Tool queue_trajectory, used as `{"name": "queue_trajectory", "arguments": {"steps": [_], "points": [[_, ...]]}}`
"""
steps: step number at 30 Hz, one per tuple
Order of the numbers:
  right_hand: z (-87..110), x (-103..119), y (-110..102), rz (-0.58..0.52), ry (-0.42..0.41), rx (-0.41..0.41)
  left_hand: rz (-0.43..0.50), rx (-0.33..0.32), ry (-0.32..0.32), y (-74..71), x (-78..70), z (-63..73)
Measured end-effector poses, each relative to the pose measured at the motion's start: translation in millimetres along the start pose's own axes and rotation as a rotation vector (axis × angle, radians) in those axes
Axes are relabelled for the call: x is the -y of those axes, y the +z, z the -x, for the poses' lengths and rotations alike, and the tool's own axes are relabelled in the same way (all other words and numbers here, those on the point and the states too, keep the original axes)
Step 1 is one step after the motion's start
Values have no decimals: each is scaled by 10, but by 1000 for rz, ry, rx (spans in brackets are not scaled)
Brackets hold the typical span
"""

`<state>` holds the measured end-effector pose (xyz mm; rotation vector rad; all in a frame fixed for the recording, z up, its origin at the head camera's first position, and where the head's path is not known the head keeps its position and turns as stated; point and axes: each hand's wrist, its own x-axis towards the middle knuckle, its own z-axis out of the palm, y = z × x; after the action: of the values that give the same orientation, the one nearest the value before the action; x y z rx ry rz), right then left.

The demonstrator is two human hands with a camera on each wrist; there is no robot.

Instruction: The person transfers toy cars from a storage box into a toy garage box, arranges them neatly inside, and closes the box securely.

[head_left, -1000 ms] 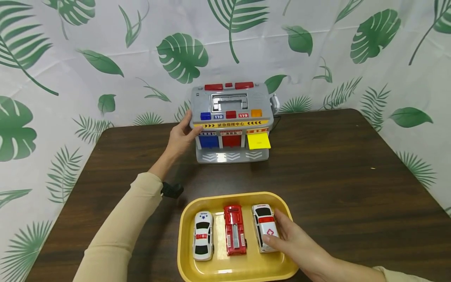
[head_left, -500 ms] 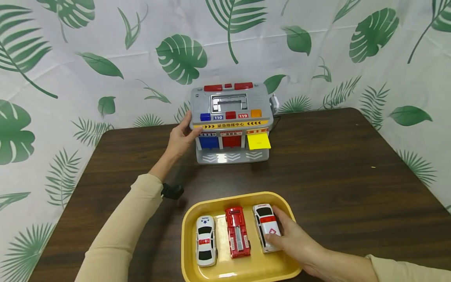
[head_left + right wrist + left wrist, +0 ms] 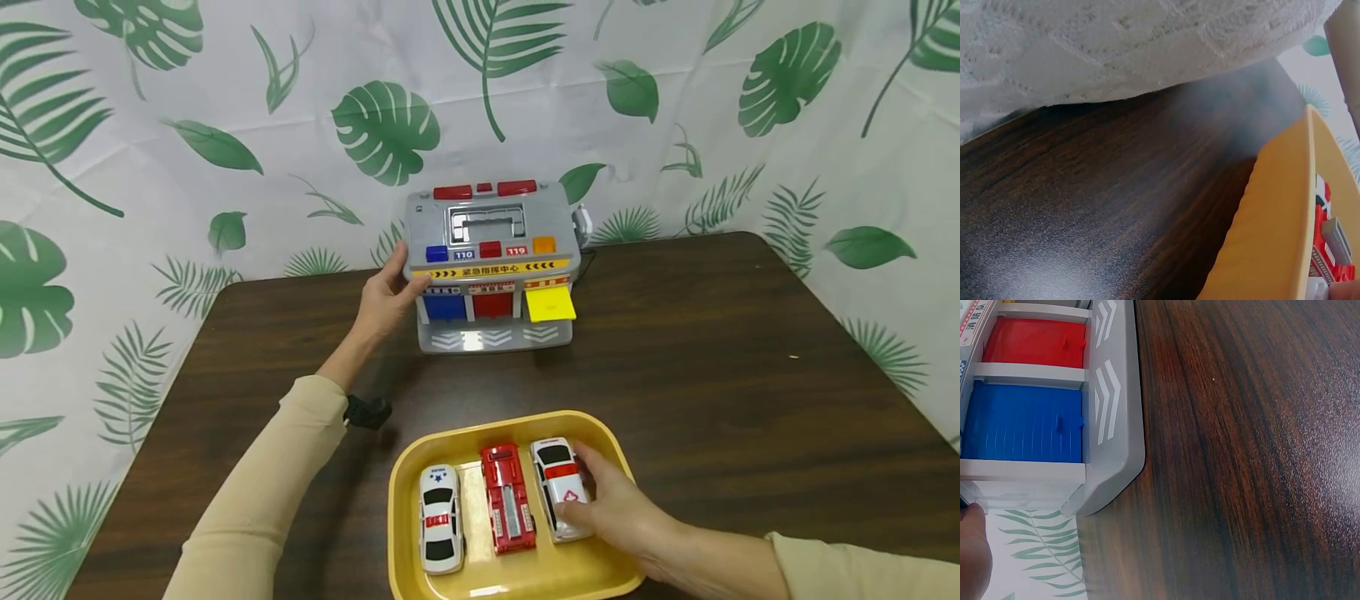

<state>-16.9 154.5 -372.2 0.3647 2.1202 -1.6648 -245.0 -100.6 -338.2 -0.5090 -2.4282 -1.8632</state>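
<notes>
My left hand [image 3: 384, 302] holds the left end of a grey toy emergency station [image 3: 540, 212], thumb on its front edge and the other fingers partly hidden at the side. Its blue door [image 3: 1025, 422] and red door [image 3: 1035, 342] are down; the yellow door [image 3: 550, 304] juts outward. Nearer the front, my right hand [image 3: 618, 508] grips a white toy ambulance [image 3: 557, 473] inside a yellow tray [image 3: 1260, 231], thumb over its roof. Beside it lie a red toy fire truck [image 3: 510, 500] and a white toy police car [image 3: 438, 508].
The station stands at the far side of a dark wooden table [image 3: 712, 358], close to a leaf-print cloth [image 3: 525, 100]. A black wrist strap device [image 3: 367, 411] sits at my left wrist. Tray walls rise around the cars.
The ambulance has shifted slightly left in the tray, toward the fire truck, with my right hand on it. The tray appears slightly further right. My left hand keeps its place on the station.
</notes>
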Motion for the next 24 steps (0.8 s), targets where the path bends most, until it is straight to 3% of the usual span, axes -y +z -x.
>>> {"name": "queue_trajectory", "arguments": {"steps": [7,17,24], "points": [[-42,-19,42,-13,-37,-5,14,2,-11,19,23,8],[-80,15,42,-23,-9,39,21,-6,15,10,3,-6],[-80,15,49,-12,29,20,34,-3,5,13,18,-5]]}}
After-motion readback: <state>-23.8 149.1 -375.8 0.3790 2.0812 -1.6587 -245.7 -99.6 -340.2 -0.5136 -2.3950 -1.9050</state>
